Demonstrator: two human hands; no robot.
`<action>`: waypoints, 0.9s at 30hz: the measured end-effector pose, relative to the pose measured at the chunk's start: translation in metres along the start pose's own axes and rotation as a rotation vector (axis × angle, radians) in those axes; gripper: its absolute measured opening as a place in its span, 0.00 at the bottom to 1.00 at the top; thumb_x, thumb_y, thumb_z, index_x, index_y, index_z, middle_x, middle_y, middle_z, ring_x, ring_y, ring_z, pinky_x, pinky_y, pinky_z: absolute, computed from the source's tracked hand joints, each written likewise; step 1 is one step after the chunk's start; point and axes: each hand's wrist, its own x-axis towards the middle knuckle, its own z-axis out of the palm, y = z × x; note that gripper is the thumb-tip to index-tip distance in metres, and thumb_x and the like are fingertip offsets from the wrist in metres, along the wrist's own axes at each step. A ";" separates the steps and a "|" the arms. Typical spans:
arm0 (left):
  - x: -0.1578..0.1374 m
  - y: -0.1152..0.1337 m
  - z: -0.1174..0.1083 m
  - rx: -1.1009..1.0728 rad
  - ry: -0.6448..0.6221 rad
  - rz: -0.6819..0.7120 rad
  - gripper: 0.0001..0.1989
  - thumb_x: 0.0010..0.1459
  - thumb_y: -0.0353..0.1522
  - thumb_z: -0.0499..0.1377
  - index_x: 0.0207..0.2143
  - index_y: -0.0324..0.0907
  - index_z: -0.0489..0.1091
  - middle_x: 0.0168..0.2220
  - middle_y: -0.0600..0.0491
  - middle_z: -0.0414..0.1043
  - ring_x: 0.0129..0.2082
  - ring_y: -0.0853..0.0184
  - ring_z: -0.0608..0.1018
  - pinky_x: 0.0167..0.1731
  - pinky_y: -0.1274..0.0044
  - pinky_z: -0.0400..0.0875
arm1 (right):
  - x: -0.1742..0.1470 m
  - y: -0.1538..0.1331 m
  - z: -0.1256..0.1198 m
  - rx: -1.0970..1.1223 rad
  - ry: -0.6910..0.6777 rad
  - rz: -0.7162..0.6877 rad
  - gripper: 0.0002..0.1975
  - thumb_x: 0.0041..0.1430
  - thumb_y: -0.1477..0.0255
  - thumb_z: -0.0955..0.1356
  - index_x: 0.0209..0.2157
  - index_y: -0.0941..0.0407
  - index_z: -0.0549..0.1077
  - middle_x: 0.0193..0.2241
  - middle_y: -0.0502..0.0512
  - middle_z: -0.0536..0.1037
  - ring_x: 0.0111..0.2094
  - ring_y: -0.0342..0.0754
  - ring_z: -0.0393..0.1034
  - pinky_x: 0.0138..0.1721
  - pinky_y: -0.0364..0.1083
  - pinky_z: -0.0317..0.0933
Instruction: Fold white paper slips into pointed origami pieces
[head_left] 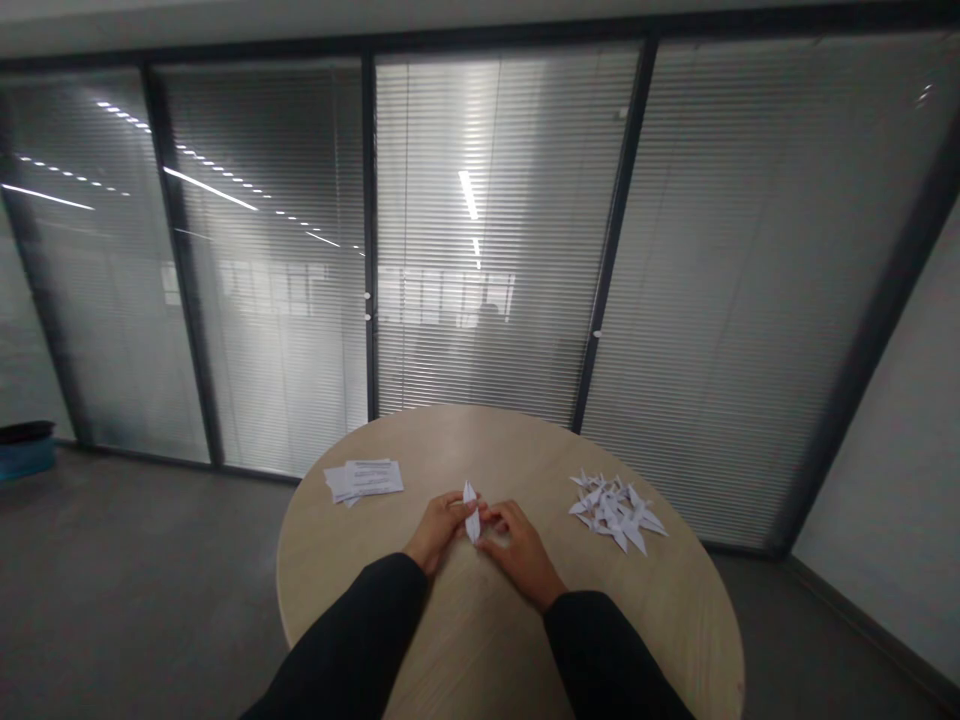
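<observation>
A narrow, pointed piece of folded white paper (471,514) stands upright between my hands, above the middle of the round table. My left hand (437,530) pinches it from the left, with the thumb across its face. From the other side, my right hand (523,555) closes on its right edge, the thumb near the lower tip and the curled fingers higher up. The exact contact of the right fingertips is too small to make out. To the right lies a heap of several folded white paper cranes (616,508).
A loose stack of printed white paper sheets (373,478) lies on the left of the round wooden table (480,435). Behind the table runs a glass partition (487,230) with blinds and dark frames. A blue bin (27,455) stands on the floor at far left.
</observation>
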 end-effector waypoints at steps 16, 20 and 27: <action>0.005 -0.006 -0.007 -0.040 -0.021 -0.066 0.16 0.40 0.31 0.69 0.32 0.32 0.74 0.27 0.47 0.76 0.24 0.71 0.75 0.26 0.81 0.67 | -0.002 -0.001 -0.001 -0.017 -0.081 -0.149 0.07 0.49 0.75 0.72 0.32 0.52 0.79 0.37 0.55 0.71 0.41 0.49 0.67 0.45 0.50 0.63; 0.003 -0.004 -0.006 -0.037 -0.038 -0.079 0.18 0.38 0.31 0.70 0.33 0.32 0.74 0.27 0.48 0.75 0.23 0.72 0.74 0.24 0.81 0.65 | 0.000 -0.005 -0.003 0.019 -0.048 -0.128 0.04 0.53 0.71 0.71 0.31 0.52 0.79 0.35 0.55 0.72 0.40 0.48 0.68 0.45 0.49 0.63; 0.003 -0.002 -0.004 -0.016 -0.031 -0.079 0.20 0.37 0.33 0.70 0.34 0.32 0.75 0.27 0.48 0.75 0.24 0.71 0.74 0.26 0.80 0.65 | 0.001 -0.009 -0.004 0.000 -0.028 -0.143 0.06 0.55 0.68 0.69 0.30 0.52 0.79 0.33 0.54 0.74 0.39 0.48 0.69 0.43 0.49 0.64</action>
